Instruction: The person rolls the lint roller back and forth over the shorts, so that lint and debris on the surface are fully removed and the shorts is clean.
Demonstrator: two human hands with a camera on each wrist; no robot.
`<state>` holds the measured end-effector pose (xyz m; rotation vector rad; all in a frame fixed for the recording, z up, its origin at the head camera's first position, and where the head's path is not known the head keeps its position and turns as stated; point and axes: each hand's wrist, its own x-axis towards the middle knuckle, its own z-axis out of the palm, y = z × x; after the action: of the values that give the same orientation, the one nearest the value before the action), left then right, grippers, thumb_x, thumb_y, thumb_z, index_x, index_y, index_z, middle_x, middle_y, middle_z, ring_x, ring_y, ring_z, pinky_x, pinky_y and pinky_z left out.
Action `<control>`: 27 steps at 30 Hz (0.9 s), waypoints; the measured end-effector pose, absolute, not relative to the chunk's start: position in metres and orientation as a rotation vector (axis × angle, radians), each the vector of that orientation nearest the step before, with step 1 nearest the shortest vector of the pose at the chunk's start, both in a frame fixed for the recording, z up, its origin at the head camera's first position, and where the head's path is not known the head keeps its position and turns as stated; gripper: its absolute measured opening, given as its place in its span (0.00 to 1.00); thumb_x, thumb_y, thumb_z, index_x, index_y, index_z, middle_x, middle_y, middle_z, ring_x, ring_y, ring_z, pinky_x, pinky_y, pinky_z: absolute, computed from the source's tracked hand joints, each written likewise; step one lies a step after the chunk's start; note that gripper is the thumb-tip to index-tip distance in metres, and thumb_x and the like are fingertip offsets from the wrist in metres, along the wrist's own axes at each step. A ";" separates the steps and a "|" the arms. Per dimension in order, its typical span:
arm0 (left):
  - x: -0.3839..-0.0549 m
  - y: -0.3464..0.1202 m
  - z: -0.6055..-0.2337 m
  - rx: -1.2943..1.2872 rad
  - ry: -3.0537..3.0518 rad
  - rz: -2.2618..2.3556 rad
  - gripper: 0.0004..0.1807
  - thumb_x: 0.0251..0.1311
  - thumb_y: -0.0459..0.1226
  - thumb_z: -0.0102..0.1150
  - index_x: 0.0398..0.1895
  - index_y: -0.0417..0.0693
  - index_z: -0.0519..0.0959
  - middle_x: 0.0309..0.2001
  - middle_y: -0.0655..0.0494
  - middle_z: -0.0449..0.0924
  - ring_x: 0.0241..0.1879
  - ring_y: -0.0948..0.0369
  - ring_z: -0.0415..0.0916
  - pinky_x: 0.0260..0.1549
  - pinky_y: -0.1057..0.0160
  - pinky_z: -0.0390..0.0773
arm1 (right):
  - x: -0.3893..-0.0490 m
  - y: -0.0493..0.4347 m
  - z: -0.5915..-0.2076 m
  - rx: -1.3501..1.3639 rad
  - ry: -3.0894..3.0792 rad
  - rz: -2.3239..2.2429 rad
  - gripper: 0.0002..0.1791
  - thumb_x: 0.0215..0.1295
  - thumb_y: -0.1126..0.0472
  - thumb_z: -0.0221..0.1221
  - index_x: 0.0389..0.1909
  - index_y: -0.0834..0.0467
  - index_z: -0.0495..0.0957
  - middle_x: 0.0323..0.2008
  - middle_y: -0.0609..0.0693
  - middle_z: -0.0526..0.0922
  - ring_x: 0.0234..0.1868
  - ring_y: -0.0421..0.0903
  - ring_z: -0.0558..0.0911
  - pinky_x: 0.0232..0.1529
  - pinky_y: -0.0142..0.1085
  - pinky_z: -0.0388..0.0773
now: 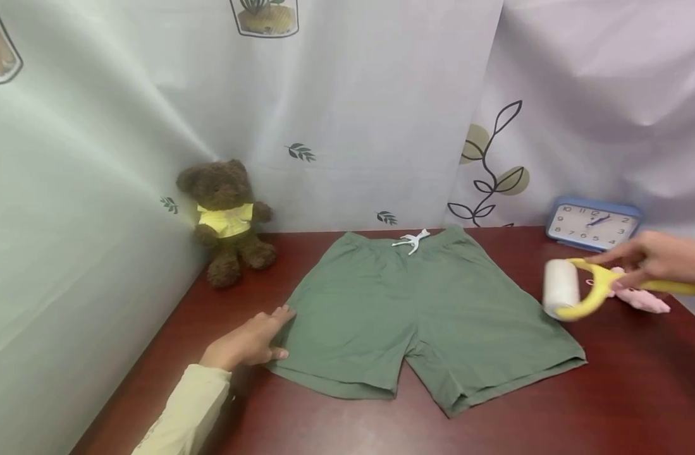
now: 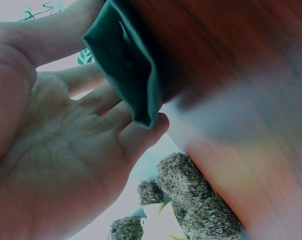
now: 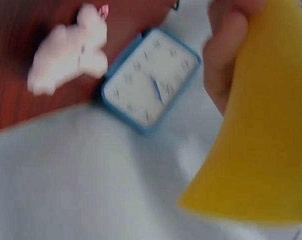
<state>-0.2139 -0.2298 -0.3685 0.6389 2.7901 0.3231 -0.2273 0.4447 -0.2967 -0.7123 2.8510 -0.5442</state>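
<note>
Green shorts (image 1: 370, 303) lie spread flat on the table, with a white drawstring (image 1: 413, 241) tied at the waistband. My left hand (image 1: 247, 338) rests at the left leg's outer edge, fingers extended over the fabric. In the left wrist view, the leg's hem (image 2: 128, 65) crosses in front of the fingers of that hand (image 2: 60, 135). On the right, my right hand (image 1: 657, 258) grips the yellow handle of a lint roller (image 1: 561, 287). Its white roll is tilted above the right leg's edge; I cannot tell whether they touch. The handle (image 3: 261, 135) fills much of the right wrist view.
A brown teddy bear (image 1: 224, 218) in a yellow top sits at the back left. A blue-framed clock (image 1: 594, 222) stands at the back right, with a small pink plush toy (image 1: 643, 299) in front of it. Patterned sheeting (image 1: 370, 126) hangs behind the dark red table (image 1: 336, 430).
</note>
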 end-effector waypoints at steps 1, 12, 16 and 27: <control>-0.213 -0.230 -0.368 0.625 2.790 0.318 0.42 0.56 0.37 0.71 0.73 0.35 0.64 0.75 0.32 0.60 0.75 0.38 0.59 0.71 0.39 0.65 | -0.229 0.435 -0.300 -0.588 2.938 -0.492 0.27 0.62 0.61 0.68 0.63 0.56 0.79 0.16 0.40 0.76 0.16 0.33 0.70 0.18 0.28 0.68; -0.213 -0.226 -0.367 0.630 2.776 0.306 0.41 0.58 0.36 0.70 0.73 0.34 0.63 0.75 0.31 0.58 0.75 0.37 0.57 0.72 0.37 0.63 | -0.266 0.383 -0.343 -0.153 3.246 -0.549 0.39 0.75 0.48 0.54 0.68 0.78 0.61 0.14 0.48 0.81 0.16 0.43 0.75 0.23 0.35 0.66; -0.214 -0.223 -0.366 0.628 2.772 0.307 0.42 0.57 0.36 0.70 0.73 0.34 0.63 0.75 0.30 0.58 0.75 0.37 0.57 0.72 0.37 0.62 | -0.272 0.379 -0.351 -0.071 3.225 -0.619 0.36 0.76 0.50 0.52 0.65 0.80 0.62 0.16 0.50 0.83 0.18 0.44 0.78 0.26 0.36 0.67; -0.210 -0.221 -0.368 0.593 2.772 0.306 0.43 0.56 0.35 0.71 0.74 0.34 0.62 0.75 0.30 0.58 0.75 0.37 0.58 0.72 0.38 0.62 | -0.274 0.382 -0.356 0.039 3.036 -0.657 0.41 0.77 0.47 0.48 0.66 0.84 0.53 0.23 0.56 0.83 0.22 0.44 0.81 0.25 0.36 0.73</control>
<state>-0.2100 -0.2209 -0.3685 0.5927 2.7717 0.3062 -0.2745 0.3818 -0.3557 0.0391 3.0361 -0.6572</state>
